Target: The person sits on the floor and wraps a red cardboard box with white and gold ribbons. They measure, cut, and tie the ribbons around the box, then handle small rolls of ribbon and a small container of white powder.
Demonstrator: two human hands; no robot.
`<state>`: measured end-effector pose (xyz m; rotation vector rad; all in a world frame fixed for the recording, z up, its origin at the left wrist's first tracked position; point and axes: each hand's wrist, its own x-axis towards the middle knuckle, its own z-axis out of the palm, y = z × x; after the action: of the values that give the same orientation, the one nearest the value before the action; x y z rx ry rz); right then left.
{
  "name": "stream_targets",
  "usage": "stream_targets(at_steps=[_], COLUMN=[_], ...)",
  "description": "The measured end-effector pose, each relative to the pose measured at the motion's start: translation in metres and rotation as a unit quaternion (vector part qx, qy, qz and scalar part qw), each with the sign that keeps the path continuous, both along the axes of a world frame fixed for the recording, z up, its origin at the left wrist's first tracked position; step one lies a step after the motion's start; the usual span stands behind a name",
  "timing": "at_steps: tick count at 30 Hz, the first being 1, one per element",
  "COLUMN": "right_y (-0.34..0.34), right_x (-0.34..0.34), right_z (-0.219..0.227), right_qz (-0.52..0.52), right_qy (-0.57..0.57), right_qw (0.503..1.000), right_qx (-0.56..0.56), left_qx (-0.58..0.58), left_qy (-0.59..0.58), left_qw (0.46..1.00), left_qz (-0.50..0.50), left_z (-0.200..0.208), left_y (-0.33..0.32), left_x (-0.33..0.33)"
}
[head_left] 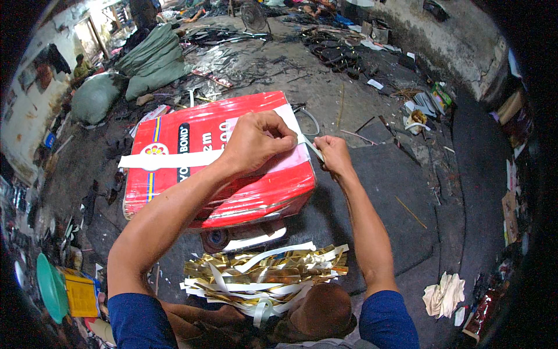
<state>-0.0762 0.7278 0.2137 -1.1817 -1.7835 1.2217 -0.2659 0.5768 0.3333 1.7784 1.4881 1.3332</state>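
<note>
Right fingers (325,146) grip the white strap (192,159), seemingly for tension; left fingers (276,123) curl closed over the red carton (261,202) beneath, perhaps steadying it.

Showing red on the box (250,195), striped blue and yellow; gleaming gold and white on the strips (261,270) in front of the box; showing grey-green on sacks (154,64) behind it.
</note>
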Motion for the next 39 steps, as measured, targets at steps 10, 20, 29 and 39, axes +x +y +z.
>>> stream_targets(at_steps=[10,20,29,39], right_y=[-0.002,0.016,0.034,0.054], right_x=[0.009,0.03,0.053,0.112], right_z=[-0.007,-0.053,-0.103,-0.19], right_qz=[-0.011,-0.048,-0.062,-0.129], right_qy=[0.009,-0.017,-0.066,-0.133], right_qw=[1.0,0.998,0.995,0.983], right_qx=[-0.022,-0.025,0.029,0.001], left_qx=[0.023,0.031,0.019,0.022], left_qy=[0.01,0.008,-0.005,-0.005], left_qw=[1.0,0.999,1.0,1.0], left_qz=[0.013,0.003,0.008,-0.008], left_z=[-0.002,-0.002,-0.002,-0.002], left_y=[-0.003,-0.003,-0.001,0.002], left_x=[0.004,0.004,0.005,0.006])
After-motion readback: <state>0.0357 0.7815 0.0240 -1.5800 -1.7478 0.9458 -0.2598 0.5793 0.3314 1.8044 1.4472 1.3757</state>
